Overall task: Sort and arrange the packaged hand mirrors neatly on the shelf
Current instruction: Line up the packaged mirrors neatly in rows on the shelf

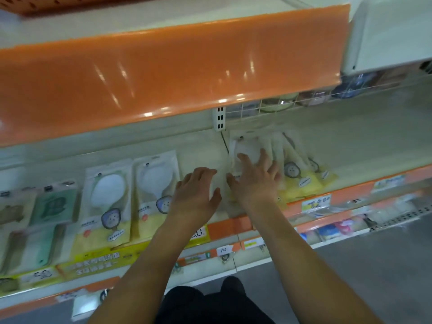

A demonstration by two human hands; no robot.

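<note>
Hands [254, 181] over blurred mirrors [247, 150] (indistinct)

The glossy orange plastic shelf lip [173, 73] runs above the cream shelf board [350, 136]. The clear-and-white packaged hand mirrors [106, 202] carry yellow lower cards with a round cartoon-face sticker. A mint-green packaged item [55, 204] lies left of them. Orange and yellow price strips [233, 230] edge the shelf front.

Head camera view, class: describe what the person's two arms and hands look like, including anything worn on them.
Both forearms are bare to the frame's lower edge, with no sleeves showing. The left hand and right hand wear no gloves, and no rings, watch or bracelets are visible. The fingers are somewhat blurred, so finer details cannot be told.
</note>
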